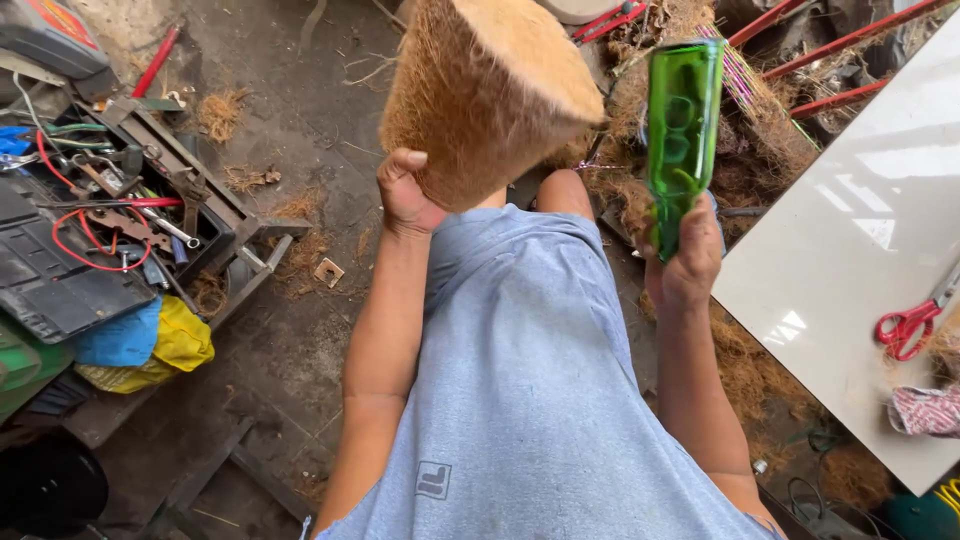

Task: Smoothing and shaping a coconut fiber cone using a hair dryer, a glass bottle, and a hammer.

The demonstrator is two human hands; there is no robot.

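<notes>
Grey shirt [530, 400] fills 6 o'clock. Left hand [408, 195] at 11 o'clock, fingers closed, grips coir fibre bundle [485, 90] at its base. Right hand [685, 262] at 2 o'clock is wrapped round green glass bottle [680, 130], upright, just beside bundle. Judged step: pressing fibres; bottle needs contact with bundle.

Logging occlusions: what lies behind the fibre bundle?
Around the fibre bundle in the left hand, dirt floor and loose fibre show; whatever lies directly behind it is covered.

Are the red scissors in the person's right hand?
No. The right hand grips a green bottle, while the red scissors lie apart on the white board.
</notes>
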